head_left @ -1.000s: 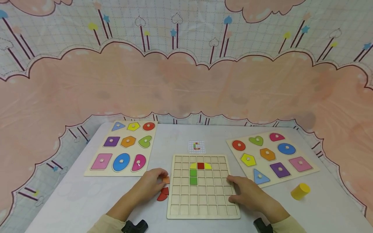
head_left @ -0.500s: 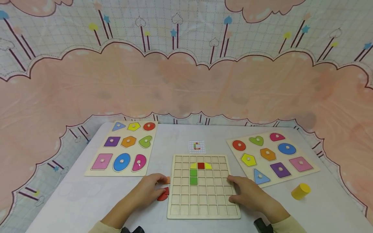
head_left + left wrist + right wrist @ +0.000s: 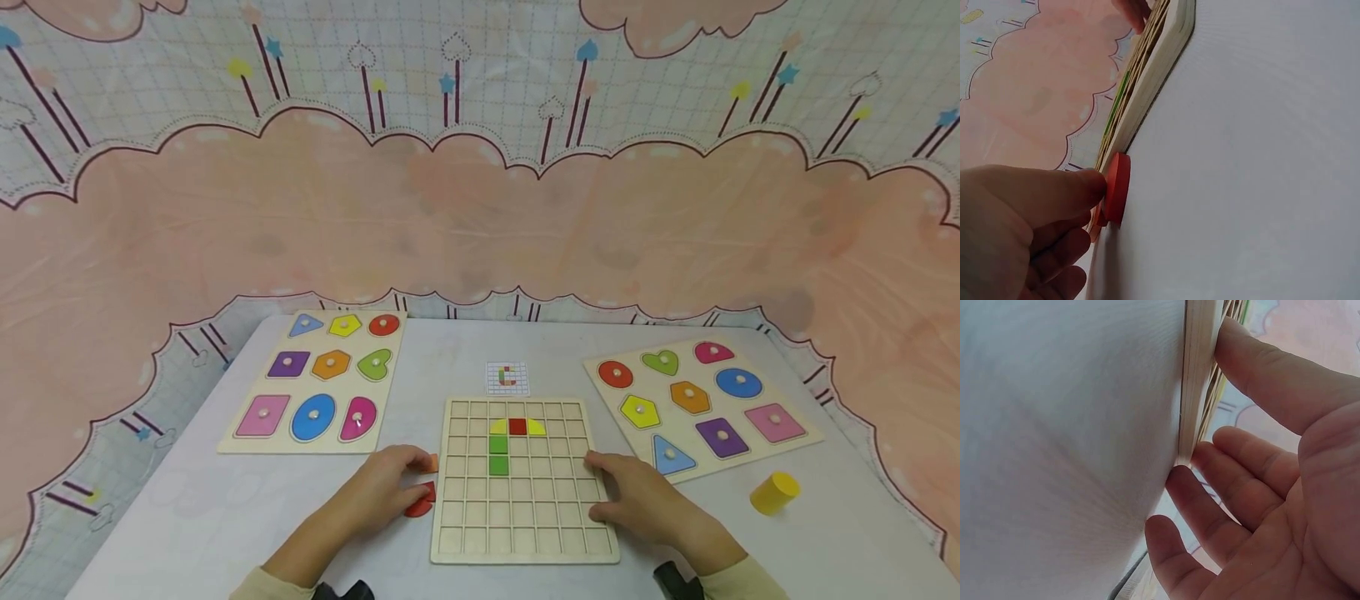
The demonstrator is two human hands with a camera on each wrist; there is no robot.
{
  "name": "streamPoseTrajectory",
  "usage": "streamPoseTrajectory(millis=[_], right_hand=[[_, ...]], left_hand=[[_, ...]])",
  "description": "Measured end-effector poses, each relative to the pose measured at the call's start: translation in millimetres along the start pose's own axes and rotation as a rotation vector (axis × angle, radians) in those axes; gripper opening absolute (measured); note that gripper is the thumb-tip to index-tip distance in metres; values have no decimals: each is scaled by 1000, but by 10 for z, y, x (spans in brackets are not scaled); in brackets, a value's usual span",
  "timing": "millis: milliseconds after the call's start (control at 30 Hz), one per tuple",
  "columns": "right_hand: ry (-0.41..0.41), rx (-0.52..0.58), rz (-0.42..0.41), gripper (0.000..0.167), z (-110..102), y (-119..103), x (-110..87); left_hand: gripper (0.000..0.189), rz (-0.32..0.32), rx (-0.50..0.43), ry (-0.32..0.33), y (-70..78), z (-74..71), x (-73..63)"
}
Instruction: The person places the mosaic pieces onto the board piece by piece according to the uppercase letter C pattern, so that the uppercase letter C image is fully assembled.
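You seem to be at the gathering step: your left hand [image 3: 381,488] is loosely curled, thumb and forefinger apart, with no clear pinch on anything. Its thumb tip is against the red pieces [image 3: 425,505], and the orange piece [image 3: 434,462] is right at its forefinger (much of it hidden). Your right hand [image 3: 636,493] is half spread, thumb and fingertips along the near side of the grid board [image 3: 545,514], gripping nothing outright. That board sits between your hands, with green squares [image 3: 498,465] laid in it ahead and to the right of your left hand. The pattern card [image 3: 507,378] lies beyond both hands. The next move probably calls for closing thumb and forefinger on one piece while your right hand steadies the board.
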State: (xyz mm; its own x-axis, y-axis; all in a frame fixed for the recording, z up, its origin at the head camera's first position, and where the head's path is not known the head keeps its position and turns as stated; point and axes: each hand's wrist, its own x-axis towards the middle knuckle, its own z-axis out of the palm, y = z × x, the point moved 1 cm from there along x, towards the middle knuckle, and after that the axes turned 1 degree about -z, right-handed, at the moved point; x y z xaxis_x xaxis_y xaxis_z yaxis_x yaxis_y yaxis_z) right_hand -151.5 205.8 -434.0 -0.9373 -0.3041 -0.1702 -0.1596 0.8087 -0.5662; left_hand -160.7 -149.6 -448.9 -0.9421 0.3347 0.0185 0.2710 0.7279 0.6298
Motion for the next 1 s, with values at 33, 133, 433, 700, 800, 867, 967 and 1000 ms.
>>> streamPoseTrajectory(millis=[33, 133, 433, 700, 800, 867, 967, 1000], right_hand=[[0, 1, -1, 67, -1, 1, 0], [-2, 4, -3, 67, 0, 4, 0], [-7, 3, 8, 68, 6, 12, 1], [-3, 2, 8, 68, 4, 7, -3], [-1, 1, 6, 68, 6, 9, -1], [0, -1, 1, 68, 8, 10, 2], [4, -6, -1, 67, 9, 8, 2], [4, -8, -1, 67, 9, 7, 1]], left_hand=[[27, -2, 2, 2, 2, -2, 2], [28, -12, 4, 4, 5, -6, 6], [32, -11, 1, -10, -1, -20, 9], [32, -10, 10, -13, -15, -8, 18], [30, -19, 28, -8, -10, -4, 20], [28, -22, 41, -4, -5, -3, 19], [25, -26, 48, -5, 5, -5, 14], [25, -26, 48, -8, 6, -5, 9]])
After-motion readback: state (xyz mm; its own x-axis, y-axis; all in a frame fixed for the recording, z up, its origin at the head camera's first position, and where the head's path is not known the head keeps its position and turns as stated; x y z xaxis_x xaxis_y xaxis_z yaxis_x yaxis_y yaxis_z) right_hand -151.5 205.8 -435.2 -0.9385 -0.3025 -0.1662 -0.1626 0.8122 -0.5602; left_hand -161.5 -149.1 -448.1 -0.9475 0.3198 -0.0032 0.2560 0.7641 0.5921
